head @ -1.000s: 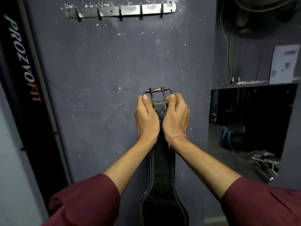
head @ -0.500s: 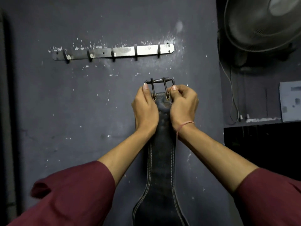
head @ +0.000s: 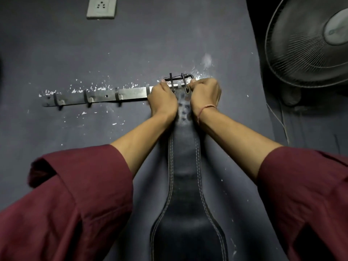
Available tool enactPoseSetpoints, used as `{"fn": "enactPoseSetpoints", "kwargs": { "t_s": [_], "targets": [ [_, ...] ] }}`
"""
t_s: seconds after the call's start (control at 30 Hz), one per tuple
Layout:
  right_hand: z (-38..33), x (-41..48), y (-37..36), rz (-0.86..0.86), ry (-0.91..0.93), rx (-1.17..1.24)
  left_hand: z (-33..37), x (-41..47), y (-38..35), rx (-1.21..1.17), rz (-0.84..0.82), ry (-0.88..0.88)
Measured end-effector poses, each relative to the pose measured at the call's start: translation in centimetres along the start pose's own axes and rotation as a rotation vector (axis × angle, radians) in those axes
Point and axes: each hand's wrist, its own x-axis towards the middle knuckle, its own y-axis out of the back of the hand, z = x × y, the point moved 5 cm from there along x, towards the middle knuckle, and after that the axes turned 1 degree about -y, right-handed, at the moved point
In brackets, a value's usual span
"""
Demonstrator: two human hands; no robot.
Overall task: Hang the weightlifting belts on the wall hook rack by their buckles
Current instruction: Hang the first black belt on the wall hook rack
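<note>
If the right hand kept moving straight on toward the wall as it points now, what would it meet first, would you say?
Most likely the right end of the hook rack, which the right hand and buckle already overlap; whether they touch is unclear.

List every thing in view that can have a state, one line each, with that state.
belt: hanging down the wall, held at its top end by both hands
buckle: raised to the right end of the rack; hooked or not, cannot tell
left hand: closed on the belt top
right hand: closed on the belt top
hook rack: three left hooks bare
fan: blades not visibly spinning
wall socket: nothing plugged in
</note>
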Motion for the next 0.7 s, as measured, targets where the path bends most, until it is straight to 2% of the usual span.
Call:
{"fn": "enactPoseSetpoints", "kwargs": {
  "t_s": [0.23, 0.47, 0.7],
  "targets": [
    [1.4, 0.2, 0.1, -0.04, -0.043, -0.054, -1.7, -0.2, -1.3, 0.051, -0.013, 0.062],
    [2.1, -1.4, 0.8, -0.071, -0.033, -0.052, -2.1, -2.5, -0.4, 0.005, -0.059, -0.019],
    [4.2, -7.5, 4.5, -0.094, 0.011, -0.196, -5.7, -9.1, 2.7, 0.02, -0.164, -0.012]
  ]
}}
